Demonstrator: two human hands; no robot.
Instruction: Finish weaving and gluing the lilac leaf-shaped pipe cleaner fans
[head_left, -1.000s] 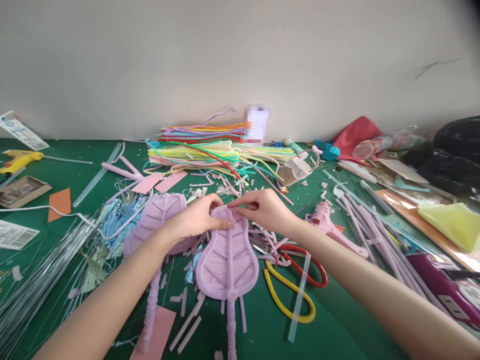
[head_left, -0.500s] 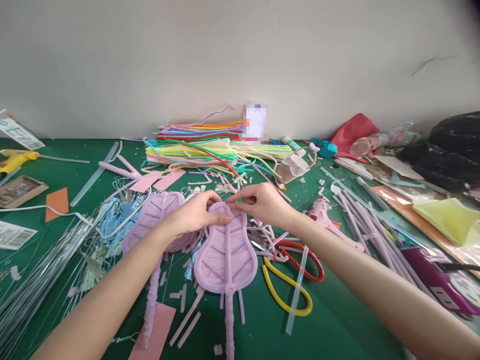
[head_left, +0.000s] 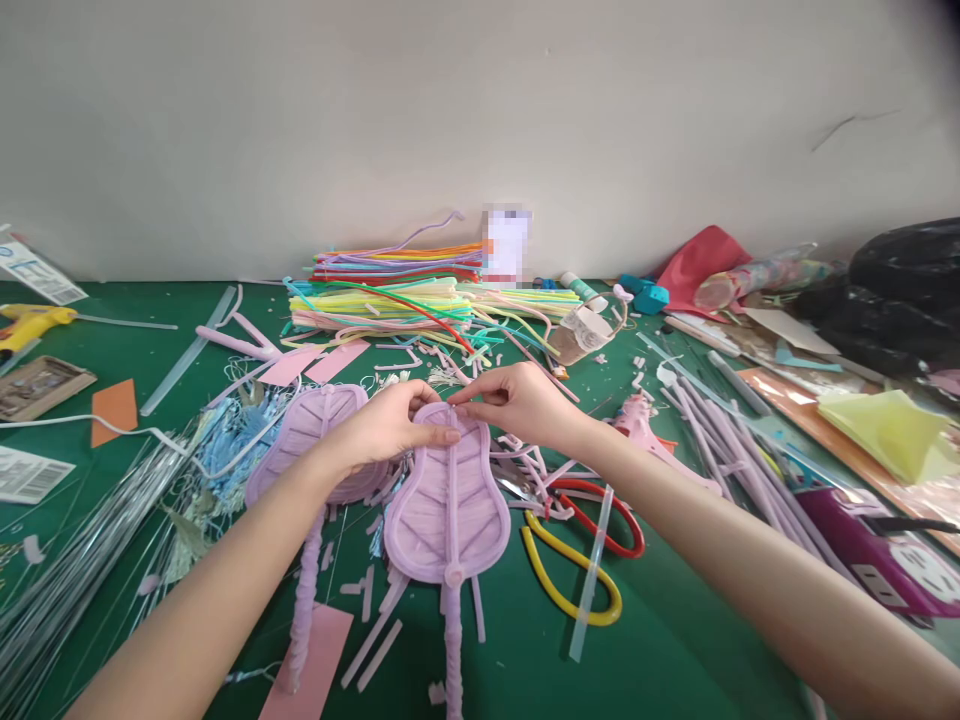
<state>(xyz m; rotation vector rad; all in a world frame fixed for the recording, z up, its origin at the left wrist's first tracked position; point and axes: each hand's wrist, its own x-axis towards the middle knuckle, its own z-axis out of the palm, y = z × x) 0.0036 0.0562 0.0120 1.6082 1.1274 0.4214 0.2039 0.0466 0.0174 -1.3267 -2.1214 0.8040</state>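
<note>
Front fan [head_left: 450,510]: lilac throughout, bearing a tone-on-tone leaf-vein pattern of one central line and slanting side lines; rear fan [head_left: 291,445] of the same lilac. Upper pipe-cleaner bundle [head_left: 397,263] banded orange, lilac, blue and red, lower bundle [head_left: 375,312] mainly pale yellow, pink and green; tabletop [head_left: 675,650] dark green, wall [head_left: 300,120] grey. Scissors [head_left: 632,520] with one red and one yellow handle; tassels [head_left: 240,432] pale blue, left glue gun [head_left: 34,322] yellow, right glue gun [head_left: 639,422] pink.

Fan handle [head_left: 453,650]: cropped, 6 o'clock
Yellow glue gun [head_left: 36,322]: cropped, 9 o'clock
Pale rectangle [head_left: 507,245]: pixelated, 12 o'clock
Black bag [head_left: 907,285]: cropped, 3 o'clock
</note>
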